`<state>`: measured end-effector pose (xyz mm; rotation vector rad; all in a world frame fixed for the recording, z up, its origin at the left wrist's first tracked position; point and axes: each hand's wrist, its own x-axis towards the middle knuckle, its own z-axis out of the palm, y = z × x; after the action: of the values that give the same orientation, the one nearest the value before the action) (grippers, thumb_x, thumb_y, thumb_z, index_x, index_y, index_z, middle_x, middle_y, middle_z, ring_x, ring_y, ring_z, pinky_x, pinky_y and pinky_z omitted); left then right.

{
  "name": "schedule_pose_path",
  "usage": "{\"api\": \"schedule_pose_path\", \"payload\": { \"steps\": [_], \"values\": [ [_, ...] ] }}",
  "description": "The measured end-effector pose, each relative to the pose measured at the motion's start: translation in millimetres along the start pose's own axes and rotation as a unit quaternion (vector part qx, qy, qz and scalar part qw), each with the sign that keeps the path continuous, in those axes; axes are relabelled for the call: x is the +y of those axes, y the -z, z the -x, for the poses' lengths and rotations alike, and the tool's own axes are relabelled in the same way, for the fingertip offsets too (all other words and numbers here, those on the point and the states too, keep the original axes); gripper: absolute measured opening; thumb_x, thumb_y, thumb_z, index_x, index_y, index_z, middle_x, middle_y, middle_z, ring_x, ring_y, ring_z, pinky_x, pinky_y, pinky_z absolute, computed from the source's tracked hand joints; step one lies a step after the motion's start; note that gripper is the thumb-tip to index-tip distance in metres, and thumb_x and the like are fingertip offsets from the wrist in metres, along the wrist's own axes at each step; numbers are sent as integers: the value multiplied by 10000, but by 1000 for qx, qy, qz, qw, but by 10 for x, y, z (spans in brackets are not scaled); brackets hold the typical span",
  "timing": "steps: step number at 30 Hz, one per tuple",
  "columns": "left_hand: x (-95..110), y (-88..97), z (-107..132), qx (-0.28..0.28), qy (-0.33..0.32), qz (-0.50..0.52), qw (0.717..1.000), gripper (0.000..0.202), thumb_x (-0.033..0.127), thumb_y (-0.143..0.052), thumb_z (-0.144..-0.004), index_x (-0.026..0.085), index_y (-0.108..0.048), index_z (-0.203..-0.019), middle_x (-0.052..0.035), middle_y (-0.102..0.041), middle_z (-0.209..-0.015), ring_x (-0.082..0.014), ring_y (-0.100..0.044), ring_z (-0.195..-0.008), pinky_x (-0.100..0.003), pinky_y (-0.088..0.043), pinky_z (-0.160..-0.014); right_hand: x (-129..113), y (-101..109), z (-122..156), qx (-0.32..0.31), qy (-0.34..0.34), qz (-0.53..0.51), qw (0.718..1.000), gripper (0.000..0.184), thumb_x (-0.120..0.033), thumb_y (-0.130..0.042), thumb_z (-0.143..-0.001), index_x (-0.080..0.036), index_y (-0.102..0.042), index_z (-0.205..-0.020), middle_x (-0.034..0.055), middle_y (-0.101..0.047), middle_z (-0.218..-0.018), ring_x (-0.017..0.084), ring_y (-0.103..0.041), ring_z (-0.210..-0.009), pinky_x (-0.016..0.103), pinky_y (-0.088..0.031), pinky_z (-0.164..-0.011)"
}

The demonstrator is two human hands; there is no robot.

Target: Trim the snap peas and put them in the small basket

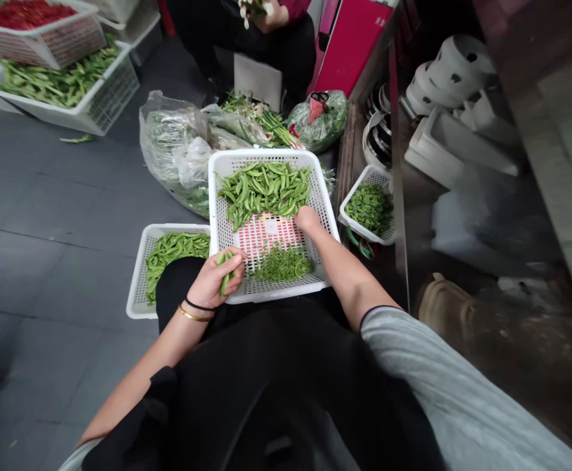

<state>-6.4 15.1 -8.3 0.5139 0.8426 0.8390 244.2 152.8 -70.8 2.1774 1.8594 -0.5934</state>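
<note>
A white perforated basket (221, 196) rests on my lap, with a heap of green pea pods (263, 186) at its far side and a small pile of trimmed green bits (282, 263) at the near side. My left hand (214, 278) is closed around a few pea pods (225, 275) at the basket's near left corner. My right hand (306, 219) reaches into the heap, fingers curled down among the pods; what they hold is hidden.
A lower white basket (137, 281) of pods sits on the floor at left, a small basket (370, 208) of green trimmings at right. Plastic bags (178, 147) of greens lie ahead. Another person (266, 26) sits opposite. Baskets of beans (60, 85) and red chillies (25, 14) stand far left.
</note>
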Motion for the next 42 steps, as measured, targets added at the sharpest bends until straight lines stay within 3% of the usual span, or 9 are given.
{"api": "schedule_pose_path", "payload": {
  "steps": [6, 14, 17, 20, 24, 29, 33, 37, 42],
  "values": [
    [-79, -15, -14, 40, 14, -53, 998, 293, 323, -749, -670, 144, -523, -722, 61, -452, -472, -36, -338, -321, -138, -217, -281, 18, -12, 435, 30, 33, 16, 999, 330, -227, -419, -892, -66, -659, -1052, 206, -655, -1077, 266, -615, -1020, 288, -437, -808],
    [-312, -181, -51, 89, -29, -159, 983, 383, 420, -762, -632, 147, -554, -802, 56, -507, -469, -41, -360, -309, -149, -246, -285, -288, -31, 1783, 56, 354, 67, 931, 310, -325, -396, -921, -136, -636, -979, 119, -688, -963, 214, -646, -837, 296, -459, -693],
    [-261, -129, 54, 71, -32, -140, 987, 322, 424, -715, -693, 149, -552, -730, 73, -436, -398, -41, -321, -285, -151, -220, -283, -204, 17, 1678, -2, 310, 87, 947, 380, -458, -475, -875, -134, -671, -900, 133, -696, -919, 240, -649, -847, 307, -460, -692],
    [-207, -92, 134, 28, -12, -124, 992, 293, 399, -692, -724, 142, -557, -680, 65, -411, -365, -52, -332, -285, -157, -230, -286, -83, 95, 1193, -106, 209, 73, 969, 529, -602, -543, -780, -103, -701, -855, 172, -698, -889, 255, -652, -857, 289, -458, -693],
    [-181, -113, 147, 6, 12, -126, 992, 261, 332, -728, -689, 126, -611, -799, 33, -518, -458, -58, -399, -323, -157, -274, -305, -57, 158, 522, -16, 48, -8, 999, 524, -450, -354, -930, -50, -653, -1088, 211, -645, -1111, 231, -622, -1010, 248, -435, -756],
    [-117, -68, 108, 15, 15, -88, 996, 265, 323, -733, -678, 129, -603, -802, 71, -443, -440, -39, -339, -312, -153, -243, -311, -120, 109, 204, 0, 7, -6, 1000, 393, -283, -420, -909, -35, -639, -1122, 213, -639, -1132, 212, -626, -1024, 198, -425, -731],
    [-93, -19, -12, 49, 8, -87, 995, 287, 348, -744, -656, 132, -585, -759, 67, -445, -442, -41, -342, -319, -155, -242, -309, -87, 70, 347, 16, 7, 6, 1000, 367, -270, -396, -911, -66, -651, -1079, 198, -666, -1074, 211, -635, -998, 206, -435, -740],
    [-192, -104, -260, 71, 13, -135, 988, 343, 408, -745, -649, 137, -571, -768, 46, -520, -492, -35, -345, -312, -156, -249, -299, -93, -30, 868, 42, 59, 34, 997, 332, -267, -416, -891, -80, -605, -1089, 188, -671, -1016, 250, -641, -945, 281, -459, -748],
    [-305, -222, -484, 85, -1, -168, 982, 364, 400, -772, -618, 132, -558, -738, 27, -559, -516, -35, -368, -316, -155, -257, -296, -188, -201, 1462, 91, 305, 64, 946, 282, -223, -343, -915, -99, -592, -957, 152, -657, -864, 242, -638, -741, 311, -454, -605]
  ]
}}
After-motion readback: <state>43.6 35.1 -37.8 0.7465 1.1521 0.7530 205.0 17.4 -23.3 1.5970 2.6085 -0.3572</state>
